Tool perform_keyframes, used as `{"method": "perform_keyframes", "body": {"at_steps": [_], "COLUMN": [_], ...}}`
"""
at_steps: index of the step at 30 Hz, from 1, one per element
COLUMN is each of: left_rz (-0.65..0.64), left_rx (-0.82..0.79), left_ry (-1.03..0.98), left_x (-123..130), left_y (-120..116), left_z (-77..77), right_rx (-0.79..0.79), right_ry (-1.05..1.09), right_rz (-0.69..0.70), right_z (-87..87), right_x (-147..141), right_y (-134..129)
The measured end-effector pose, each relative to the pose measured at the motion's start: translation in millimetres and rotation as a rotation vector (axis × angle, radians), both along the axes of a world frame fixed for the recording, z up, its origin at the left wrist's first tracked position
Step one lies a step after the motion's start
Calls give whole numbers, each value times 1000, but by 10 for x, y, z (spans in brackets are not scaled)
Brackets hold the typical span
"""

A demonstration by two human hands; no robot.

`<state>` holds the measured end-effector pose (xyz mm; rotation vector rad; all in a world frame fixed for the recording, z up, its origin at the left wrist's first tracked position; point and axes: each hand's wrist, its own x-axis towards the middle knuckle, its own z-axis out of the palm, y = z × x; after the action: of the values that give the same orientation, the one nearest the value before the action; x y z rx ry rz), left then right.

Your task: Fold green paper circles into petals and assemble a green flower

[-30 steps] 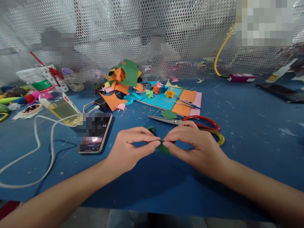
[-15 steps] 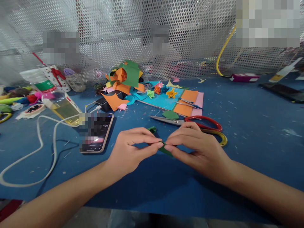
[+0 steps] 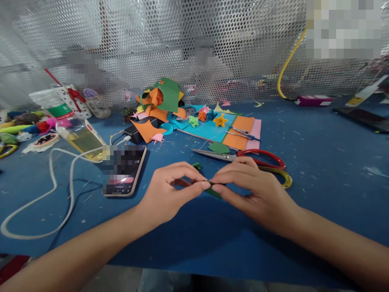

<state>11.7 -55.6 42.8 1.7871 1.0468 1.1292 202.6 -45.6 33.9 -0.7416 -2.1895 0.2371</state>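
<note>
Phone screen [image 3: 131, 172]: I can make out "59" in pale digits; a pixelated patch covers much of the display beside them.
Green-and-red bottle label [image 3: 60, 110]: white lettering, too small to read from here.
Tilted bottle's white sticker [image 3: 95, 135]: a red mark, illegible to me.
Purple box [image 3: 314, 100]: pale print low on its side, too tiny to decipher.
</note>
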Motion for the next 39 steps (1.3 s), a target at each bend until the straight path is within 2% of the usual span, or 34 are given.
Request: {"method": "perform_keyframes", "body": {"at_steps": [3, 9, 15, 18, 21, 25, 27, 33, 39], "left_rz": [-2, -19, -62, -22, 34, -28, -34, 56, 83], "left_rx": [24, 107, 82, 43, 70, 160, 118, -188, -238], "left_ry": [35, 69, 102, 95, 48, 57, 62, 97, 46], "left_x": [-4, -11, -26, -25, -23, -31, -36, -21, 10], "left_y": [-5, -20, -19, -31, -46, -43, -34, -7, 1], "left_z": [-7, -23, -35, -49, -52, -15, 7, 34, 28], "right_rx": [13, 15, -2, -12, -44, -141, -189, -239, -227], "right_ry": [11, 17, 3, 8, 23, 36, 46, 32, 10], "right_rz": [-38, -2, 39, 43, 39, 16, -7, -42, -51], "right_z": [2, -25, -53, -46, -40, -42, -41, -15, -15], "right_x": [-9, -9, -4, -10, -24, -26, -22, -37, -69], "right_y": [2, 0, 5, -9, -27, -25, -15, -9, -43]}}
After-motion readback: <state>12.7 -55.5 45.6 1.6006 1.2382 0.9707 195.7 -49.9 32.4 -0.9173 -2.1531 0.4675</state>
